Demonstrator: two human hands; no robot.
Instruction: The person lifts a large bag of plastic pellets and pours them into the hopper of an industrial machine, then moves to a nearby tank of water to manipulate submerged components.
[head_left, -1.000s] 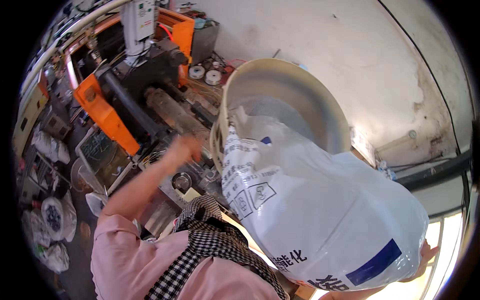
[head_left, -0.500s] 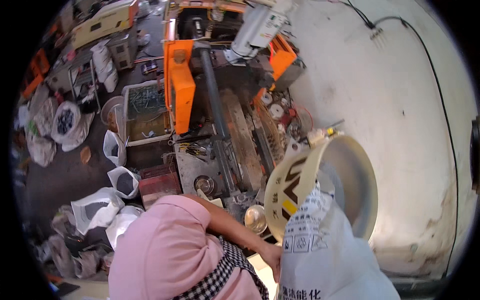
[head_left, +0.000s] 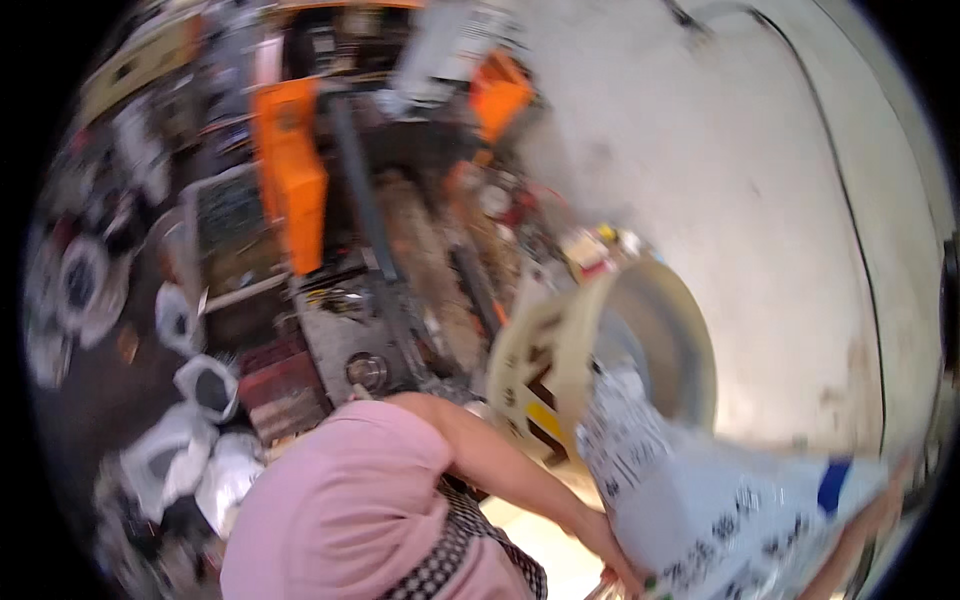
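A large white printed plastic sack [head_left: 700, 490] lies tilted, its narrow end at the mouth of a wide cream-coloured round hopper [head_left: 545, 385] with dark and yellow markings. My left hand [head_left: 622, 572] grips the sack's lower side at the bottom of the picture, its fingers partly hidden. At the sack's raised far-right corner, beside a blue stripe, my right hand [head_left: 886, 505] has hold of the plastic; it is blurred. The sack's mouth and whatever comes out of it are hard to make out.
Behind the hopper stands a machine with an orange guard [head_left: 295, 180] and a dark bar. A white wall [head_left: 740, 220] closes off the right. Open white sacks [head_left: 208, 388] and a red box [head_left: 283, 385] stand on the left. A shallow tub [head_left: 240, 230] lies beyond.
The sack has swung up and to the right, showing its blue-striped end and my right hand. My left hand has moved right along with it. The whole view has shifted and blurred.
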